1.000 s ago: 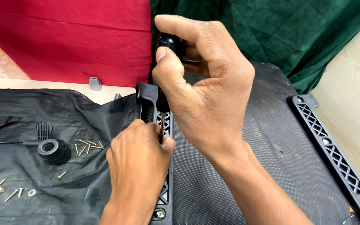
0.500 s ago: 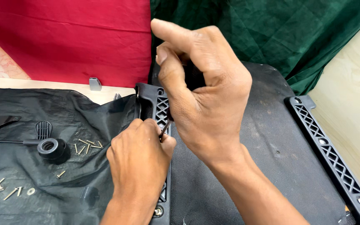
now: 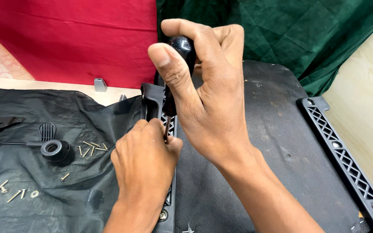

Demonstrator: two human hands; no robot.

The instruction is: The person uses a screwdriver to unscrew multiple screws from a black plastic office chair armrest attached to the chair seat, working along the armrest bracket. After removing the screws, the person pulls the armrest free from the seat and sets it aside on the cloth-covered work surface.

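Note:
My right hand (image 3: 208,90) is closed around the black handle of a screwdriver (image 3: 182,49), held upright. Its shaft runs down to a black plastic lattice rail (image 3: 152,97) fixed along the left edge of a dark fabric-covered panel (image 3: 273,129). My left hand (image 3: 145,162) rests on that rail, with its fingertips pinched around the lower shaft of the screwdriver. The tip and whatever lies under it are hidden by my fingers.
A black plastic sheet (image 3: 22,108) at the left holds several loose screws (image 3: 92,149), a black round knob (image 3: 55,150) and a small black grille piece (image 3: 47,130). A second lattice rail (image 3: 342,157) lines the panel's right edge. Red cloth (image 3: 65,39) and green cloth (image 3: 303,34) hang behind.
My right hand has shifted its grip on the screwdriver handle, thumb now pointing left over its top. My left hand stays at the shaft on the rail.

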